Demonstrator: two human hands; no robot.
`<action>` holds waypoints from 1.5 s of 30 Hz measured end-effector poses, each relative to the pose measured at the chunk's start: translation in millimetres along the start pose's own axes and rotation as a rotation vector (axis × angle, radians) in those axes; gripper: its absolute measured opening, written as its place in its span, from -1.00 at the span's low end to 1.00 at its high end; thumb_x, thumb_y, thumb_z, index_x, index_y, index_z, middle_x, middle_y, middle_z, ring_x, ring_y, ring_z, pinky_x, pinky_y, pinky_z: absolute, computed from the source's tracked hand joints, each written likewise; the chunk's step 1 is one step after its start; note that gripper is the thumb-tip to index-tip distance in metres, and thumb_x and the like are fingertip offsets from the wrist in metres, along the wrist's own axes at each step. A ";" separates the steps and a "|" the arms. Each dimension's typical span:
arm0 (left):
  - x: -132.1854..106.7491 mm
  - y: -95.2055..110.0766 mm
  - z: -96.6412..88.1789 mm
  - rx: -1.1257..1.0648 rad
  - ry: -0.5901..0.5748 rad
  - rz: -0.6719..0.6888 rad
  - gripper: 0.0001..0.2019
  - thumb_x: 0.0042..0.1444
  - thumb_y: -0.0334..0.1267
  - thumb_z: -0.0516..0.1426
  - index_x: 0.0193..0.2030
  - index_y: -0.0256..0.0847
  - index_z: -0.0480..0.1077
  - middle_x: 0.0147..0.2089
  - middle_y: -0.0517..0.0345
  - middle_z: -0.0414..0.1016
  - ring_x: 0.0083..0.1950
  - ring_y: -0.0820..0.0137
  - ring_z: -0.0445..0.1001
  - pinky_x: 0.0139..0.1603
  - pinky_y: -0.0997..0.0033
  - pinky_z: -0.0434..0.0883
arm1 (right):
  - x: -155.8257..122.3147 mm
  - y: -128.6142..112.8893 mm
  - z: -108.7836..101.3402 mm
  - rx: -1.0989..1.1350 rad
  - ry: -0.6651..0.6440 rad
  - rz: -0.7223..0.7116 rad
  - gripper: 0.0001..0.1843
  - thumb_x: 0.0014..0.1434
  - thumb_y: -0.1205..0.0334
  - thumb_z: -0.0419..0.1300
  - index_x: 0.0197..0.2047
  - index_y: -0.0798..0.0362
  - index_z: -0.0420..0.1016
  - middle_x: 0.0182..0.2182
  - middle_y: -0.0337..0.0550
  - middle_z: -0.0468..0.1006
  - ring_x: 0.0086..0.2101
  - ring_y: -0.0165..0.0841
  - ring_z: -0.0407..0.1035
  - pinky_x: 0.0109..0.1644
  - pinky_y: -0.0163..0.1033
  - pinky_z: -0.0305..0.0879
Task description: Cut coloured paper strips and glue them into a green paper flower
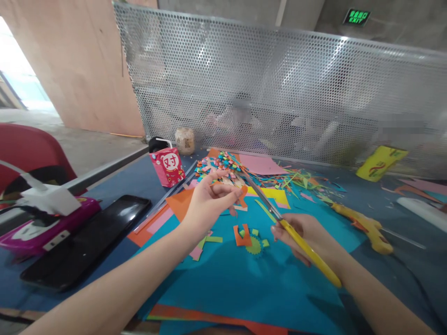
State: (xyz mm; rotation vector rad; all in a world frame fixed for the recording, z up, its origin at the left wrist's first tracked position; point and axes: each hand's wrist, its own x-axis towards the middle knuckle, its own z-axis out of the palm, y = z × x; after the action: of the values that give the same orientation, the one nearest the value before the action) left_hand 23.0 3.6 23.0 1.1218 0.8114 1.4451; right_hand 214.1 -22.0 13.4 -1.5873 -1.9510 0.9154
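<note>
My left hand (pixel 213 197) is raised over the blue paper sheet (pixel 209 288), thumb and forefinger pinched on a small orange paper piece (pixel 243 199). In my right hand (pixel 307 232) is a pair of scissors (pixel 300 239) with yellow handles; the metal blades point up and to the left, towards the pile of scraps. A thin green strip (pixel 264 209) shows beside the blades. Below, between both hands, lie a cut orange paper piece (pixel 240 236), a green paper disc with a notched edge (pixel 254 246) and several small green squares. Green and pink strips (pixel 199 246) are below my left wrist.
Coloured paper scraps (pixel 223 163) lie heaped before a perforated metal screen (pixel 244 83). At right are a yellow glue gun (pixel 365 225) and a yellow box (pixel 380 163). At left are a black phone (pixel 87 239), a purple power strip (pixel 52 232) and a red drink carton (pixel 168 166).
</note>
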 end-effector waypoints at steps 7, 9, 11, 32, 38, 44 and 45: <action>4.6 -5.4 -3.9 0.058 0.028 -0.010 -0.51 -0.19 -0.38 0.25 -0.09 -0.35 0.19 -0.54 0.20 0.47 -0.64 0.55 0.35 -0.68 0.58 0.30 | 9.5 10.0 -3.8 -0.010 0.078 0.026 -0.68 -0.06 -0.02 0.14 -0.58 0.05 0.26 -0.75 -0.37 0.15 -0.75 -0.51 0.08 -0.69 -0.38 -0.05; 5.9 -7.8 -5.8 0.073 0.036 -0.004 -0.50 -0.20 -0.37 0.25 -0.08 -0.35 0.19 -0.51 0.17 0.48 -0.60 0.54 0.37 -0.67 0.59 0.30 | 15.0 15.2 -6.3 -0.079 0.120 0.041 -0.70 -0.09 -0.02 0.17 -0.55 0.05 0.30 -0.66 -0.28 0.30 -0.70 -0.47 0.18 -0.65 -0.36 0.02; 7.3 -10.2 -7.6 0.087 0.036 0.005 -0.52 -0.18 -0.37 0.25 -0.09 -0.35 0.19 -0.50 0.17 0.48 -0.61 0.55 0.37 -0.65 0.59 0.31 | 19.0 17.8 -9.4 -0.170 0.157 0.076 -0.69 -0.10 -0.05 0.17 -0.50 0.05 0.35 -0.60 -0.21 0.39 -0.67 -0.41 0.25 -0.63 -0.34 0.06; 19.7 -17.9 -17.1 0.084 0.124 0.050 -0.68 -0.21 -0.40 0.22 -0.28 -0.26 0.21 -0.52 0.24 0.43 -0.52 0.50 0.43 -0.60 0.58 0.38 | 29.2 11.2 -6.4 -0.512 0.307 -0.061 -0.68 0.05 0.14 0.10 -0.18 0.18 0.39 -0.17 0.06 0.46 -0.35 -0.24 0.44 -0.27 -0.21 0.31; 22.5 -36.0 -22.5 0.041 0.165 -0.160 -0.64 -0.19 -0.43 0.21 -0.27 -0.22 0.14 -0.50 0.24 0.40 -0.42 0.37 0.49 -0.47 0.34 0.46 | 33.8 -31.1 47.0 -0.664 0.138 -0.361 -0.78 0.08 0.28 0.10 -0.19 0.15 0.43 -0.21 0.00 0.49 -0.15 -0.22 0.35 -0.09 -0.21 0.26; 23.8 -41.8 -24.8 0.090 0.229 -0.231 -0.66 -0.16 -0.55 0.13 -0.28 -0.20 0.11 -0.52 0.27 0.36 -0.43 0.40 0.47 -0.46 0.41 0.44 | 37.2 -39.7 73.8 -0.739 0.090 -0.351 -0.72 0.12 0.36 0.01 -0.13 0.26 0.42 -0.21 0.11 0.49 -0.17 -0.19 0.37 -0.08 -0.17 0.28; 24.3 -41.6 -24.4 0.095 0.231 -0.239 -0.66 -0.16 -0.55 0.12 -0.28 -0.20 0.11 -0.52 0.27 0.36 -0.43 0.39 0.47 -0.47 0.42 0.44 | 36.0 -39.7 75.5 -0.739 0.084 -0.352 -0.70 0.13 0.37 0.00 -0.10 0.28 0.40 -0.18 0.13 0.48 -0.14 -0.19 0.36 -0.04 -0.17 0.25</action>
State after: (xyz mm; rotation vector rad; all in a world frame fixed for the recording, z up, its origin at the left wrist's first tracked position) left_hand 14.6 37.4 -18.3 0.9014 1.1476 1.3599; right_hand 125.8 -7.1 -10.1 -1.4987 -2.5546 -0.0383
